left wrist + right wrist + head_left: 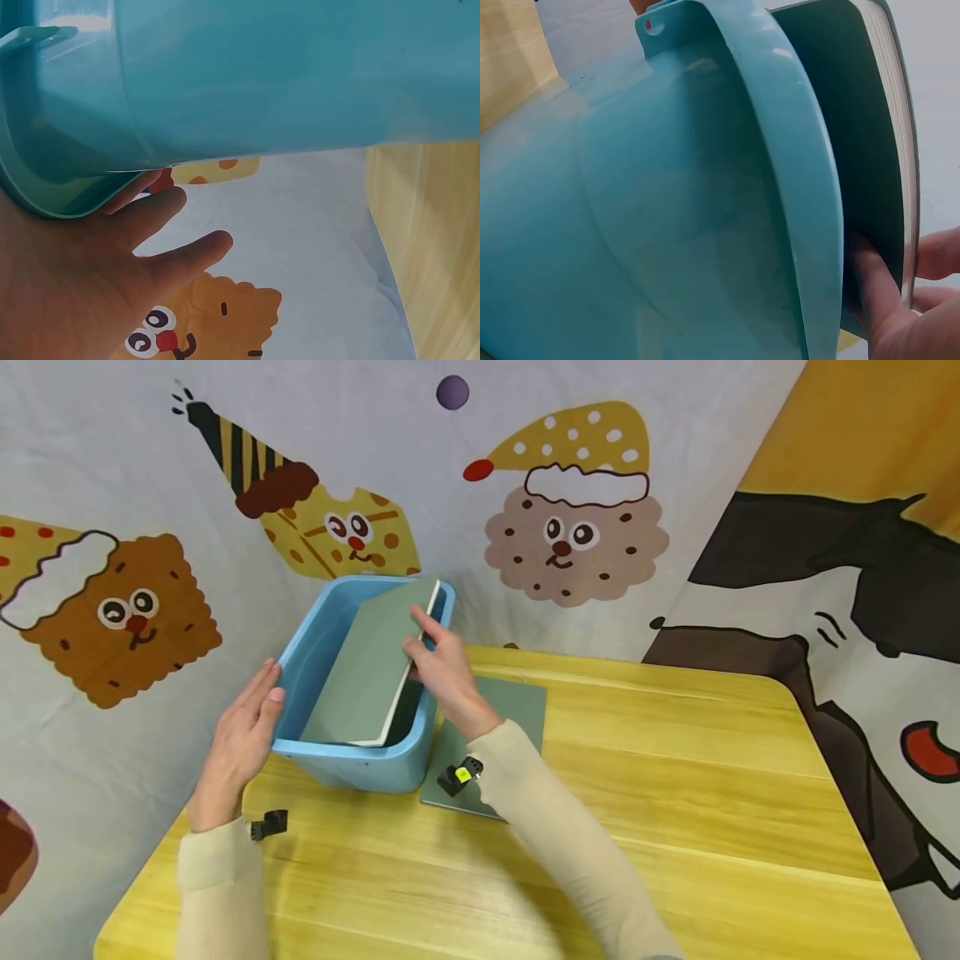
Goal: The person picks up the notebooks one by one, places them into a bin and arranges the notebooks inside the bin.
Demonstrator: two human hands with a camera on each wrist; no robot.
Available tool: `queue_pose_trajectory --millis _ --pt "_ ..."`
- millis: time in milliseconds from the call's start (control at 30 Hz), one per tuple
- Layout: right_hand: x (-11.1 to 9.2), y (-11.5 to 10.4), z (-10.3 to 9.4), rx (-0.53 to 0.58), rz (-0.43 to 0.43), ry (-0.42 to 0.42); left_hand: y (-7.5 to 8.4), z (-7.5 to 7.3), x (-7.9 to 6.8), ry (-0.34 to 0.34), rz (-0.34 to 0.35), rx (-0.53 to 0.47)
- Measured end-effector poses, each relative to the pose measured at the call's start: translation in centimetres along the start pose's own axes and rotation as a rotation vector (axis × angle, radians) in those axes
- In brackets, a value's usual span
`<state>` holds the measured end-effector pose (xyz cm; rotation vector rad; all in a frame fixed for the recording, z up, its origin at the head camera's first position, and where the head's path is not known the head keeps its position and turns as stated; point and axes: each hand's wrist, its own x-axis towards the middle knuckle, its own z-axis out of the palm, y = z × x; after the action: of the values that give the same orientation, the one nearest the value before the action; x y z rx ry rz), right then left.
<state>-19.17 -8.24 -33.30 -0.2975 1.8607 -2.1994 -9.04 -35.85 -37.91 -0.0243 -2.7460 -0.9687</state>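
Blue plastic bin on my remote feed: right hand pinches a grey-green rectangular book slanting inside it; left hand, fingers straight, touches the bin's left side, likely bracing.

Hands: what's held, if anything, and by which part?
The right hand pinches the green notebook tilted in the blue bin, by its long page edge. The left hand just rests against the bin's rim.
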Motion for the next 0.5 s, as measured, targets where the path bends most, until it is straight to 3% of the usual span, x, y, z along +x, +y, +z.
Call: queue_pose_trajectory --millis 400,500 --pt "0.79 0.07 0.63 -0.069 0.02 -0.041 0.23 -0.18 0.0 -0.019 -0.016 0.032" --pt "0.91 -0.13 0.79 -0.167 0.047 -0.046 0.3 -0.1 0.06 -0.02 -0.009 0.03"
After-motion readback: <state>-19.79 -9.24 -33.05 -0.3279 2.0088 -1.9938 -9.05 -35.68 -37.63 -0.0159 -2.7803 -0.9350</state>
